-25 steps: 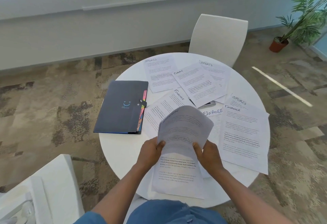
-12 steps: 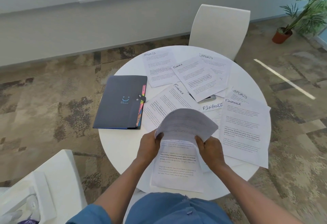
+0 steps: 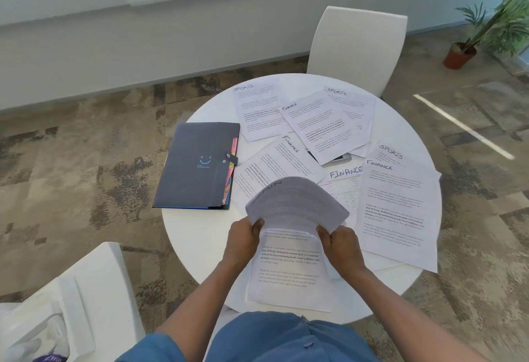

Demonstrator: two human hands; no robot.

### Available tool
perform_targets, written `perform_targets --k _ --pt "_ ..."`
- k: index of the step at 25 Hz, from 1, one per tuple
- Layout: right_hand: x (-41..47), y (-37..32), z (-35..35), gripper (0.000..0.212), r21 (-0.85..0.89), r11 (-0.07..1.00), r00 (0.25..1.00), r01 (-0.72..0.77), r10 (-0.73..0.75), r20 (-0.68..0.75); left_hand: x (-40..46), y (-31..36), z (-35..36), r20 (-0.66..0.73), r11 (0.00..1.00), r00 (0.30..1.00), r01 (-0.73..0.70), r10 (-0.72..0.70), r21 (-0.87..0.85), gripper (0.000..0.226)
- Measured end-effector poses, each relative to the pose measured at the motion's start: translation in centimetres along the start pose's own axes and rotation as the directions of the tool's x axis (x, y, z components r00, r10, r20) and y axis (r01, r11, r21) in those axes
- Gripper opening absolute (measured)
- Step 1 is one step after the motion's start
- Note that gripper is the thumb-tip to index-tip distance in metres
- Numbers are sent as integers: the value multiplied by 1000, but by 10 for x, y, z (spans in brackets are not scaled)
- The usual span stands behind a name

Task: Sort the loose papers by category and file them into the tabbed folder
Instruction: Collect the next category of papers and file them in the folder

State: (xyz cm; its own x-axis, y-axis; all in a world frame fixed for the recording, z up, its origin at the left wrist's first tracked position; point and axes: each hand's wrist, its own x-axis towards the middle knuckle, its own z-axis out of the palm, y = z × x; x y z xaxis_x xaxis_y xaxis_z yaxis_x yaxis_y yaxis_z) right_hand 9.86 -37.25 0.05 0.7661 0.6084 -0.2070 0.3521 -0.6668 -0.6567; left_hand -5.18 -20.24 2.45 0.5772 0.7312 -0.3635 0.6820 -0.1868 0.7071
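I hold one printed sheet [image 3: 294, 204] by both side edges above the near part of the round white table [image 3: 200, 235]; its top half flops away from me. My left hand [image 3: 243, 238] grips its left edge and my right hand [image 3: 339, 244] grips its right edge. Beneath it another printed sheet [image 3: 286, 276] lies flat. Loose papers headed SPORTS [image 3: 257, 110] and FINANCE [image 3: 395, 204] are spread over the far and right side. The dark tabbed folder [image 3: 194, 164] lies closed at the table's left, coloured tabs along its right edge.
A white chair [image 3: 357, 47] stands behind the table and another white chair [image 3: 71, 298] is at my near left. A dark phone-like object [image 3: 335, 160] peeks from under the papers. A potted plant [image 3: 469, 47] stands on the patterned carpet at the far right.
The held sheet's top has drooped further forward and lower over the table. Both hands kept their grip on its edges, and my view shifted slightly.
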Motion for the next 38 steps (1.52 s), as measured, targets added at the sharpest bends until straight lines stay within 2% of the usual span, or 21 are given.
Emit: perform_targets --k 3,7,11,13,15,16,17,20,23,27,29,33,35,38 --pt "-1 -2 0 32 72 996 999 -51 50 20 0 0 3 -22 1000 1000 -10 10 24 23" --pt "-5 -11 -4 23 50 998 999 31 -32 28 -6 1 7 -25 1000 1000 -16 16 23 24" --pt "-5 -12 -2 24 3 1000 999 -1 1 47 -15 6 10 7 999 999 -37 37 19 20" --pt "-8 -16 -3 11 133 990 999 -45 41 32 -18 9 8 -38 999 998 -46 47 23 25" --pt "-11 -19 -7 14 254 966 998 -55 49 28 -19 11 6 -88 999 995 -52 53 13 36" --pt "-9 -16 -6 13 250 967 999 -51 46 23 -18 10 6 -97 999 994 -50 50 0 38" --pt "-5 -12 -6 11 245 968 998 -56 51 26 -17 7 4 -103 999 994 -48 46 -16 37" --pt "12 -4 -8 22 162 985 993 -63 45 110 -8 -7 -4 -95 997 994 -54 49 -48 25" --pt "23 -9 -17 14 213 977 979 -27 -17 204 -1 -16 -15 -86 990 994 -76 66 -119 17" --pt "35 -21 -17 15 240 970 966 -35 -29 257 11 -24 -30 -27 983 996 -90 87 -160 12" --pt "39 -26 -11 16 271 960 965 -73 0 261 19 -32 -36 21 972 998 -57 63 -226 14" --pt "45 -32 3 14 398 894 950 -205 84 301 29 -46 -52 194 880 975 181 -105 -439 21" --pt "48 -35 9 12 489 822 929 -293 123 349 36 -51 -59 250 842 960 239 -129 -484 22" --pt "49 -44 15 12 562 743 906 -364 143 398 48 -58 -69 299 835 946 264 -127 -482 21"
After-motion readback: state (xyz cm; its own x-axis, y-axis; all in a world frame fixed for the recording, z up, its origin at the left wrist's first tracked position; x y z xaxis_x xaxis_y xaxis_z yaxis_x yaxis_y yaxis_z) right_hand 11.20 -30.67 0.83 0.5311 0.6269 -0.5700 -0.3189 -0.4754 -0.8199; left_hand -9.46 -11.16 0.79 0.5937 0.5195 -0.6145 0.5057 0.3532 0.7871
